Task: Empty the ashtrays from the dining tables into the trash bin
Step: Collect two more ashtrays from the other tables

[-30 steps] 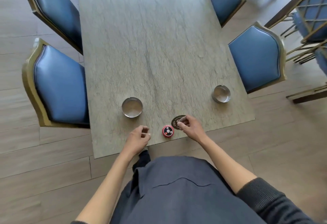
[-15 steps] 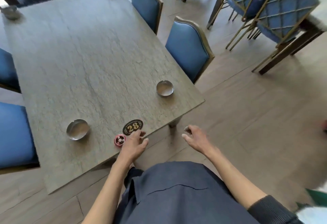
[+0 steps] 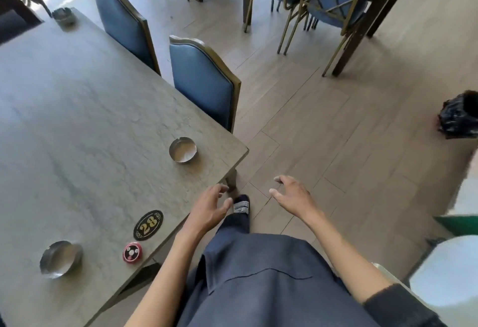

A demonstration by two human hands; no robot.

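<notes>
Three round metal ashtrays (image 3: pixel 183 150) (image 3: pixel 61 258) (image 3: pixel 64 16) upright on the grey table (image 3: pixel 77 119)

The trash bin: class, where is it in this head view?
The trash bin, lined with a black bag, stands on the floor at the right edge of the head view, well apart from the table on the left.

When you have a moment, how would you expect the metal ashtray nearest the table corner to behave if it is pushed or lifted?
The ashtray looks like thin shiny metal, so probably light and rigid. Squat with a wide base, it should slide on the table rather than tip.
</notes>
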